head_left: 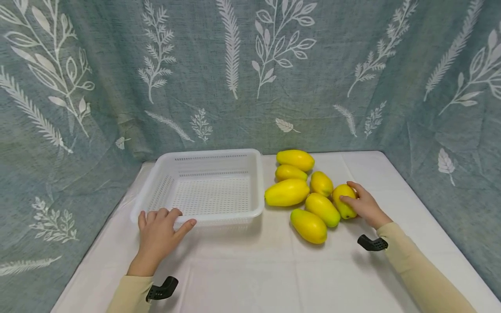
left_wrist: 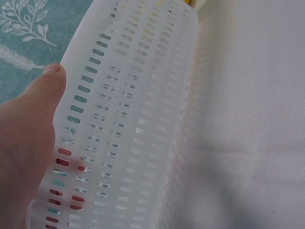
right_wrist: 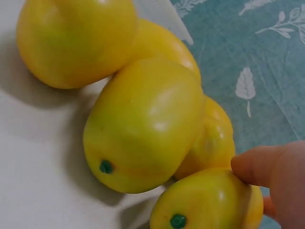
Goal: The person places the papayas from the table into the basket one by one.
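My left hand [head_left: 158, 237] grips the near rim of a white plastic basket [head_left: 256, 211] at its left corner. In the left wrist view the thumb [left_wrist: 55, 78] lies at the rim, and the fingers show through the slots of the basket wall [left_wrist: 109, 129]. My right hand [head_left: 365, 205] holds the rightmost yellow papaya [head_left: 342, 201], thumb on the near side and fingers on the far side. That papaya [right_wrist: 205, 202] rests among the others in the right wrist view, its green stem end showing. Part of the right hand is out of that view.
Several more yellow papayas lie in a loose cluster right of the basket, among them a large one [head_left: 287, 192] near its wall and a front one [head_left: 309, 227]. A white cloth covers the table [head_left: 250, 278]. A patterned green curtain [head_left: 242, 108] hangs behind and at the sides.
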The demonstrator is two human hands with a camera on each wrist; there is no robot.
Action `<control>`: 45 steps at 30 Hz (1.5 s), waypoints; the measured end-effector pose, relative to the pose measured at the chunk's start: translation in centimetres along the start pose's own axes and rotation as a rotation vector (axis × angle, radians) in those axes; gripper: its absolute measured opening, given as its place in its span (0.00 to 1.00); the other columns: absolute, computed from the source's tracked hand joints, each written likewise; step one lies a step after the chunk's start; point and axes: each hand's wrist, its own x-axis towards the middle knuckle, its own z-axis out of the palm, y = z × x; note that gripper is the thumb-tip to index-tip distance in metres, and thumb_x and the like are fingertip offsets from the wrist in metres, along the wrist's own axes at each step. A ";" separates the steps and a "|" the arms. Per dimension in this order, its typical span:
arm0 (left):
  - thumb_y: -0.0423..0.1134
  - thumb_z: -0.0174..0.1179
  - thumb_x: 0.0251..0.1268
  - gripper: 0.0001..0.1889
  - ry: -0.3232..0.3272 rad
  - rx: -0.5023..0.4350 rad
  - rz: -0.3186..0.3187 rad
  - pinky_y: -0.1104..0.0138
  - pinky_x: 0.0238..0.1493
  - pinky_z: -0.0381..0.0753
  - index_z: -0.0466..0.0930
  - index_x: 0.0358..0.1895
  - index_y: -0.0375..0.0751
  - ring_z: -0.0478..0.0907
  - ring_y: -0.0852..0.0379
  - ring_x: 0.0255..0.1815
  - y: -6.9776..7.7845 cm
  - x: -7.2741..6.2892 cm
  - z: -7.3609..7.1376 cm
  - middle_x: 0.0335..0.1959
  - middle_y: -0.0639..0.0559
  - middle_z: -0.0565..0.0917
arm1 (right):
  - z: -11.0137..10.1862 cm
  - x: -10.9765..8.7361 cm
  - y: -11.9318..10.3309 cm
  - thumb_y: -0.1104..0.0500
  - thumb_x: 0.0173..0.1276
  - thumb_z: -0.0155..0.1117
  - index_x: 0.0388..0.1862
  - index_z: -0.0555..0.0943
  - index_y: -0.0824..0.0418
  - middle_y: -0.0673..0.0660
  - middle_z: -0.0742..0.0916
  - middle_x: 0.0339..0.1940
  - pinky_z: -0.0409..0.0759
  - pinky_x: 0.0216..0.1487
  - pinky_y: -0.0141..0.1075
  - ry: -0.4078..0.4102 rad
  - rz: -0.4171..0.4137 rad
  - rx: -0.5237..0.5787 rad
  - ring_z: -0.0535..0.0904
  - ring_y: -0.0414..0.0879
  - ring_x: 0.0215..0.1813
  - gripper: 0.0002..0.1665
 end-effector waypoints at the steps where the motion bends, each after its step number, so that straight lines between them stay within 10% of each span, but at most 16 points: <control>1: 0.61 0.62 0.67 0.27 0.000 -0.001 -0.002 0.32 0.66 0.50 0.83 0.49 0.37 0.73 0.27 0.52 0.0 0.0 0.0 0.44 0.33 0.83 | -0.1 -0.1 -0.1 0.47 0.80 0.52 0.85 0.42 0.60 0.77 0.52 0.82 0.77 0.65 0.58 -0.005 0.011 0.026 0.60 0.72 0.76 0.47; 10: 0.60 0.62 0.68 0.28 -0.022 -0.001 -0.010 0.31 0.67 0.49 0.83 0.51 0.36 0.72 0.26 0.53 0.0 0.0 -0.1 0.45 0.33 0.83 | -2.5 0.0 -2.2 0.44 0.82 0.47 0.85 0.36 0.57 0.77 0.51 0.81 0.81 0.51 0.38 -0.047 0.008 0.204 0.62 0.68 0.74 0.47; 20: 0.59 0.63 0.67 0.27 -0.018 0.008 -0.005 0.29 0.68 0.48 0.83 0.51 0.36 0.73 0.26 0.53 -0.4 0.2 -0.1 0.46 0.32 0.83 | -1.7 1.0 -11.5 0.48 0.82 0.49 0.86 0.37 0.49 0.68 0.57 0.83 0.82 0.53 0.40 -0.163 -0.102 0.308 0.65 0.65 0.76 0.45; 34: 0.59 0.64 0.66 0.26 -0.014 0.018 -0.007 0.32 0.67 0.51 0.83 0.50 0.37 0.73 0.29 0.52 -0.3 0.2 -0.3 0.46 0.34 0.84 | 9.9 2.9 -21.7 0.55 0.79 0.55 0.85 0.49 0.47 0.64 0.64 0.79 0.82 0.53 0.49 -0.367 -0.144 0.395 0.74 0.58 0.64 0.42; 45: 0.59 0.65 0.64 0.26 0.002 0.019 -0.014 0.32 0.67 0.52 0.83 0.48 0.38 0.74 0.30 0.51 -0.3 0.2 0.1 0.43 0.35 0.84 | 19.9 4.3 -22.4 0.57 0.76 0.61 0.84 0.53 0.48 0.62 0.66 0.79 0.77 0.66 0.61 -0.467 -0.034 0.223 0.72 0.61 0.71 0.44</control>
